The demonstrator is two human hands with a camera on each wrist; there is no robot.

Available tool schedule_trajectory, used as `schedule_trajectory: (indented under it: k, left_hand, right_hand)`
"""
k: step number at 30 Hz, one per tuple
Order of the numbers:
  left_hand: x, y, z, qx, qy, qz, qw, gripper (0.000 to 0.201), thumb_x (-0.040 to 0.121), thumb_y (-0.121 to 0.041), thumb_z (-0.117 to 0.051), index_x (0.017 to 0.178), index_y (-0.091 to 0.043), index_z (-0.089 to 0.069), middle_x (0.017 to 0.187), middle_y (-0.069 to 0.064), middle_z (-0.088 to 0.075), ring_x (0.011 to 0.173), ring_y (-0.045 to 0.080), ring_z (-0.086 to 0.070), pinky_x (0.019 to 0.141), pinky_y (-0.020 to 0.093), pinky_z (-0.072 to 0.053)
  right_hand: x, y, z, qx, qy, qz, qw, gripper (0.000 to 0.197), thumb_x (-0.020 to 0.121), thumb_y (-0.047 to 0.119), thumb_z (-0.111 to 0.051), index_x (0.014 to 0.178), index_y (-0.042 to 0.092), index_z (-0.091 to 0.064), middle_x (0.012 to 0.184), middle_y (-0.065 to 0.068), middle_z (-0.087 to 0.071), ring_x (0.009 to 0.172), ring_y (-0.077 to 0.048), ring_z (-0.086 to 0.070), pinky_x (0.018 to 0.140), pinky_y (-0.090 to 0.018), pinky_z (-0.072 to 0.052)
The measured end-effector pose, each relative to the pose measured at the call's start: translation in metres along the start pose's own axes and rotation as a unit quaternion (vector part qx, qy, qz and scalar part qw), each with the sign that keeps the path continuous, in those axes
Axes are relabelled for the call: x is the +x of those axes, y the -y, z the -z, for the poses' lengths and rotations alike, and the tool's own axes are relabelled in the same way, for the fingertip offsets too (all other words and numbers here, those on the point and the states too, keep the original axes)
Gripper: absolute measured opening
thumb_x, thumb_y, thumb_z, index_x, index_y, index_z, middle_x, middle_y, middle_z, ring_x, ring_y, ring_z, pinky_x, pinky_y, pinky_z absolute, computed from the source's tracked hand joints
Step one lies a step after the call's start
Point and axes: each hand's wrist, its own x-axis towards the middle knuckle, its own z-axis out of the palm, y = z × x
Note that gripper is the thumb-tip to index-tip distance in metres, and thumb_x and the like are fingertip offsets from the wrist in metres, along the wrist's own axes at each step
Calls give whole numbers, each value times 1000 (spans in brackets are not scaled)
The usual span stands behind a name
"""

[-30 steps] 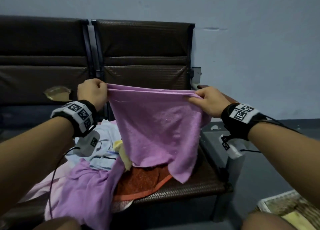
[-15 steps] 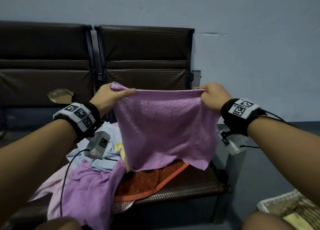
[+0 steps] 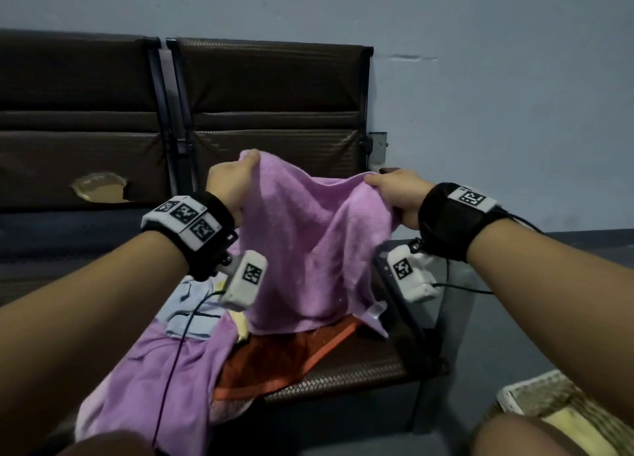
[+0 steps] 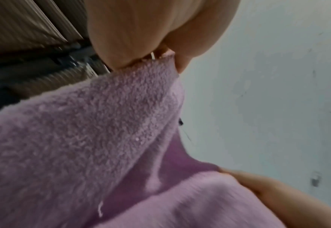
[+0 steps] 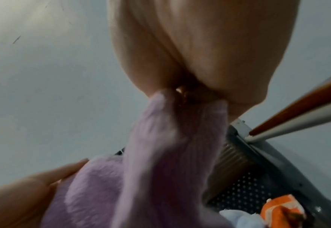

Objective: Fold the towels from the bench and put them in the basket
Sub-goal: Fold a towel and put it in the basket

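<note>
A pink-purple towel [image 3: 308, 246] hangs in the air over the bench seat [image 3: 363, 366], its top edge sagging between my hands. My left hand [image 3: 236, 178] pinches its upper left corner; my right hand [image 3: 394, 190] pinches the upper right corner. The left wrist view shows the fuzzy towel [image 4: 94, 123] caught between my thumb and fingers; the right wrist view shows a gathered bunch of towel [image 5: 172, 138] running into my fist. Part of the woven basket [image 3: 535, 397] shows at the lower right, beside my knee.
More towels lie heaped on the seat: a second purple one [image 3: 151, 387], an orange-red one [image 3: 284, 356], a light blue one [image 3: 192, 308]. The brown backrest [image 3: 267, 95] and grey wall [image 3: 497, 95] stand behind. A torn hole [image 3: 99, 190] marks the left backrest.
My hands have come closer together, so the towel's taut top edge now sags in the middle. The left hand has risen and moved right; the towel's lower edge bunches more.
</note>
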Motion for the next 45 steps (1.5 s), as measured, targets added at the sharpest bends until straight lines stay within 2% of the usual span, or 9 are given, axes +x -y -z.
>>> schedule_trajectory:
  k: [6, 11, 16, 20, 22, 24, 29, 35, 45]
  left_hand:
    - [-64, -6, -49, 35, 151, -99, 983, 41, 97, -33, -63, 66, -7, -70, 53, -5, -52, 49, 7, -42, 50, 23, -33]
    - [-84, -1, -51, 33, 259, -106, 960, 27, 96, -23, -63, 89, -2, -79, 83, 10, -77, 79, 12, -70, 77, 25, -54]
    - [-65, 1, -40, 9, 138, -50, 989, 29, 85, 8, -49, 106, -6, -64, 104, 15, -68, 89, 21, -61, 71, 28, -49]
    - [-56, 4, -27, 1, 333, 73, 940, 45, 71, 2, -52, 111, -3, -70, 102, 18, -66, 90, 30, -59, 75, 32, -48]
    - [-50, 5, -24, 39, 383, 81, 919, 39, 77, -3, -62, 115, -7, -73, 113, 21, -71, 104, 32, -66, 95, 40, -51]
    - [-39, 7, -25, 64, 355, 59, 931, 34, 85, -4, -69, 118, -5, -71, 119, 23, -69, 109, 33, -66, 103, 45, -48]
    - [-1, 14, -43, 152, 261, -89, 949, 24, 88, -4, -68, 109, -12, -76, 84, -4, -76, 79, 5, -67, 66, 17, -55]
    - [40, -15, -73, 189, 123, -213, 951, 28, 83, -18, -61, 106, -18, -77, 98, 6, -77, 90, 12, -66, 86, 38, -56]
    - [16, 29, -41, 126, 196, -139, 962, 24, 79, 9, -71, 82, -15, -69, 75, -1, -66, 68, 2, -59, 70, 20, -49]
  right_hand:
    - [-15, 13, -28, 159, 86, -15, 983, 24, 104, 27, -45, 104, 10, -62, 84, -10, -63, 69, -22, -64, 57, -29, -57]
    - [-26, 5, -28, 33, 138, 24, 990, 32, 96, 28, -58, 75, 6, -69, 85, -19, -68, 77, -29, -68, 67, -32, -55]
    - [-25, -6, -20, -9, 166, 23, 986, 39, 84, 3, -52, 116, 12, -71, 117, -15, -69, 105, -31, -66, 94, -42, -53]
    - [-28, -8, -21, 34, 214, 61, 974, 46, 87, 3, -49, 121, 23, -72, 120, -20, -69, 97, -29, -62, 87, -41, -48]
    - [-23, -10, -14, 13, 230, 75, 970, 32, 90, 13, -60, 119, 19, -72, 115, -16, -71, 97, -29, -66, 89, -41, -51]
    - [-15, -11, -2, -50, 259, 51, 963, 37, 83, 28, -78, 117, 17, -72, 114, -12, -73, 100, -29, -71, 95, -43, -56]
    - [18, -16, 15, -256, 107, 40, 960, 43, 71, 32, -89, 103, 9, -74, 102, -9, -74, 94, -27, -72, 88, -41, -60]
    - [51, 0, 7, -162, -98, 176, 966, 18, 82, 24, -61, 65, 18, -65, 66, 4, -64, 69, -22, -62, 65, -33, -52]
    - [34, -46, -2, -128, -6, 194, 973, 24, 92, 13, -56, 70, 12, -64, 66, -1, -57, 63, -14, -50, 55, -23, -38]
